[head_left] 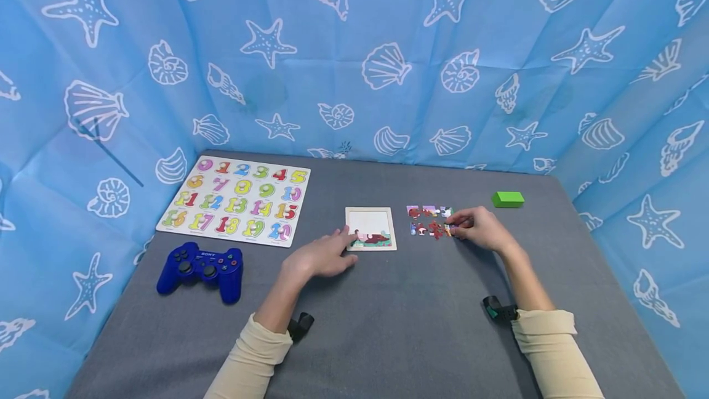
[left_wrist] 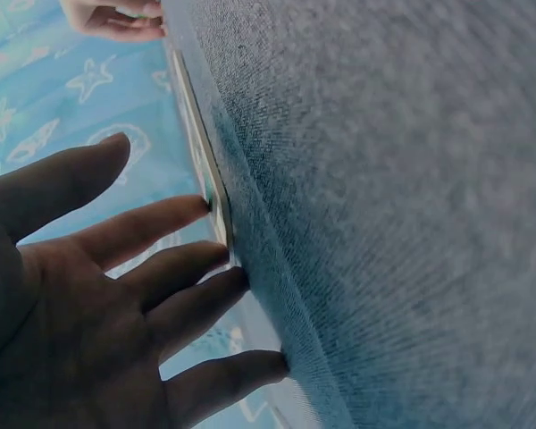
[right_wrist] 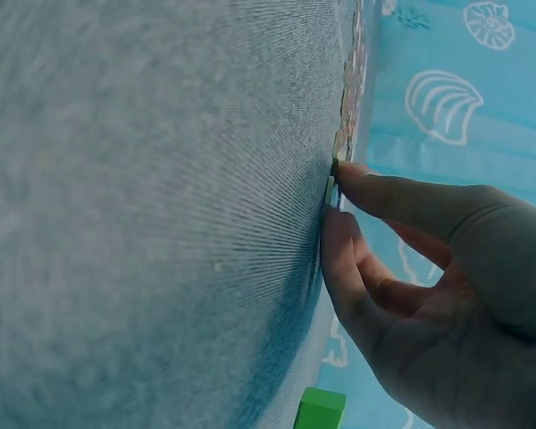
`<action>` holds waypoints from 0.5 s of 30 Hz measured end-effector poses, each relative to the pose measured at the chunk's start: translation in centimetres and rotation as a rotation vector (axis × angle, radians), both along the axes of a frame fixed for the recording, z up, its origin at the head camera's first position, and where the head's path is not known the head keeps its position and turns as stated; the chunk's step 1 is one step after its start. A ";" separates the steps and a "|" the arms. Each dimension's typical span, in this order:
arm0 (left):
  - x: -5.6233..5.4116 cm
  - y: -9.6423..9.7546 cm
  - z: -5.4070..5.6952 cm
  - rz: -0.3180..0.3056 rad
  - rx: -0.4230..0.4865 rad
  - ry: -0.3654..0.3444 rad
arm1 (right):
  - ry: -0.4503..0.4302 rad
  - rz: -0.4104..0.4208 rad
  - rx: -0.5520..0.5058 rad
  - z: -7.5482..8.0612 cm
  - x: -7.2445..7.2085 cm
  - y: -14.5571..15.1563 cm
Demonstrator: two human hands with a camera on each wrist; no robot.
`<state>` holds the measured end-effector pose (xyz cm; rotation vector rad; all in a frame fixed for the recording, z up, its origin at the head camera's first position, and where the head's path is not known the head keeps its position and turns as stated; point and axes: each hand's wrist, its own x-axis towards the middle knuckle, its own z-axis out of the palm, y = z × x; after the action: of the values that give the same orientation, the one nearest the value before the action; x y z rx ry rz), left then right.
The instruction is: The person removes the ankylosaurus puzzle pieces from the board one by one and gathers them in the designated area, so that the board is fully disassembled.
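Note:
A small square wooden puzzle tray (head_left: pixel 368 210) lies near the middle of the table, with pieces filling its lower strip. My left hand (head_left: pixel 321 255) is spread at its lower left, the index fingertip on the tray's edge and the thumb held apart. To the right, several jigsaw pieces (head_left: pixel 429 211) lie in two rows, printed in red, purple and white. At the right end of these rows, my right hand (head_left: pixel 483 228) pinches a thin puzzle piece (right_wrist: pixel 331 190) between thumb and fingers, low over the cloth. Its picture is mostly hidden by the fingers.
A number puzzle board (head_left: pixel 235 202) lies at the back left, with a blue game controller (head_left: pixel 202 268) in front of it. A green block (head_left: pixel 508 199) sits beyond my right hand. Blue shell-patterned curtains (head_left: pixel 354 66) close off the back and sides of the grey table.

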<state>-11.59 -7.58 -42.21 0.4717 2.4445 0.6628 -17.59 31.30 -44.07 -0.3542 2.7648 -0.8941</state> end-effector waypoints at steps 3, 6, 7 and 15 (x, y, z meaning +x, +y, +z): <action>0.0 -0.1 0.1 -0.009 0.007 0.006 | 0.043 -0.007 0.034 0.0 0.0 -0.3; 0.4 0.1 0.4 -0.016 0.000 0.012 | 0.085 -0.016 0.027 -0.1 0.1 -1.2; 0.7 0.4 0.5 -0.021 -0.009 0.014 | 0.098 -0.016 0.015 -0.1 0.2 -1.7; 2.9 4.0 1.2 -0.147 -0.101 0.048 | 0.084 0.083 -0.195 -0.3 0.2 -7.9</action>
<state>-8.72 -3.58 -41.04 0.6254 2.4460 0.4700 -17.36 23.43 -44.41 -0.5473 2.7208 -1.1554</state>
